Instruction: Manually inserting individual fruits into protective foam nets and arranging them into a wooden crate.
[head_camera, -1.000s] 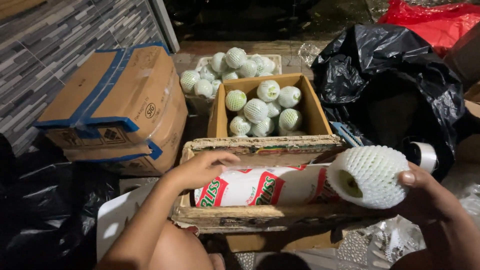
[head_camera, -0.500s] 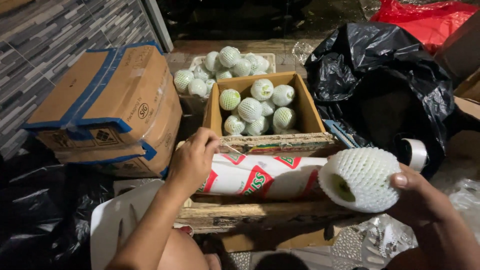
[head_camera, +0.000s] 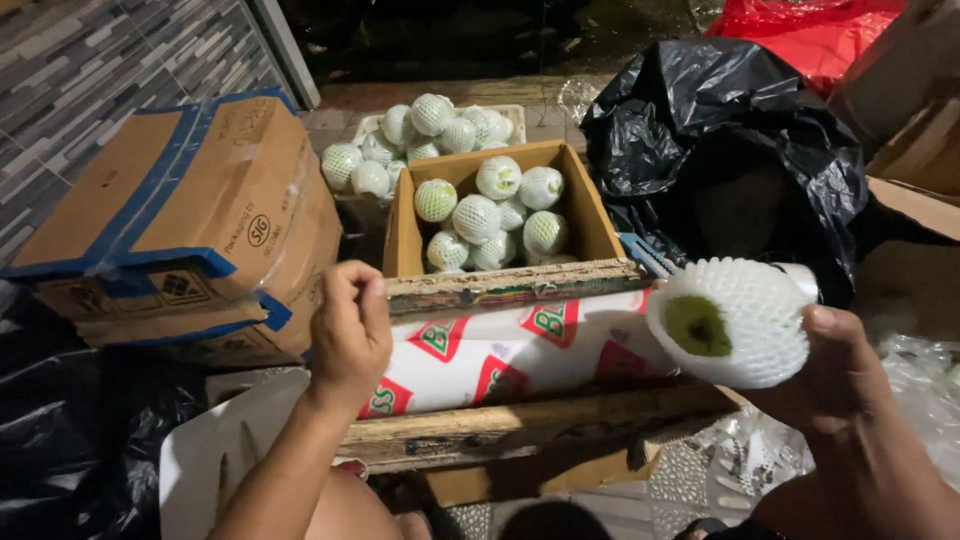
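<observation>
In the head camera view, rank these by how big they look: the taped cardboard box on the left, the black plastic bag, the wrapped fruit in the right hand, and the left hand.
1. Black plastic bag and taped cardboard box: look alike, unranked.
2. Wrapped fruit, though nearness to the camera enlarges it.
3. Left hand, also near the camera.

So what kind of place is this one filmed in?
Probably an informal fruit-packing spot on a floor: open cardboard box of foam-netted green fruit, wooden crate lined with printed paper, taped blue-edged cartons. The right hand holds one netted fruit.
</observation>
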